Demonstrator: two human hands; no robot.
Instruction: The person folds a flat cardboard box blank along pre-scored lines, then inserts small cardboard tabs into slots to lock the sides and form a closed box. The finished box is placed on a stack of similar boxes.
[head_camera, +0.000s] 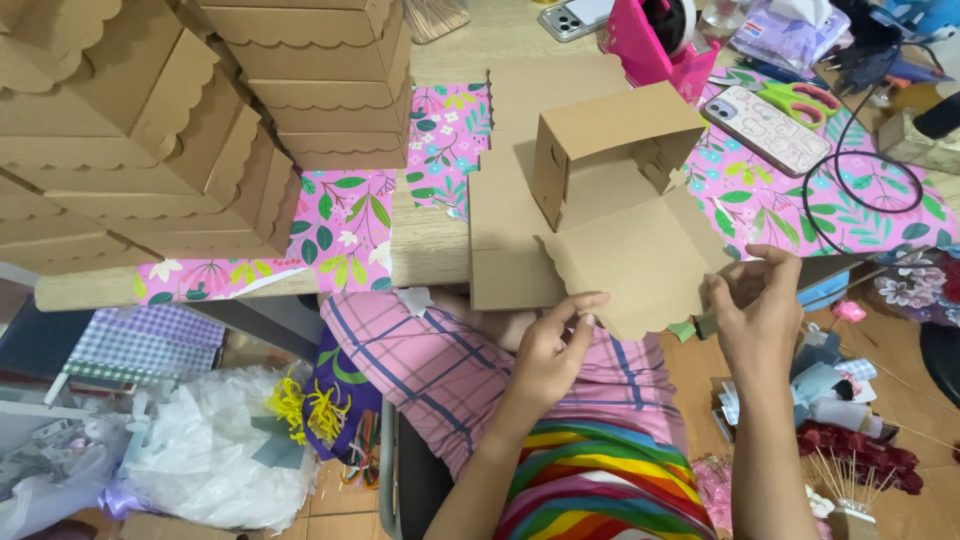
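Note:
A half-folded brown cardboard box (610, 190) lies on the table edge, its walls partly raised and a scalloped flap (640, 270) hanging toward me. My left hand (553, 350) pinches the flap's lower left edge. My right hand (755, 305) grips the flap's right edge with its fingers curled. A flat sheet of brown cardboard (505, 230) lies under the box.
Stacks of finished scalloped cardboard boxes (180, 130) fill the table's left. Two phones (765, 128), green scissors (805, 98), a pink tape holder (650, 40) and a black cable (860, 170) lie on the floral cloth. Bags and craft scraps (220, 450) cover the floor.

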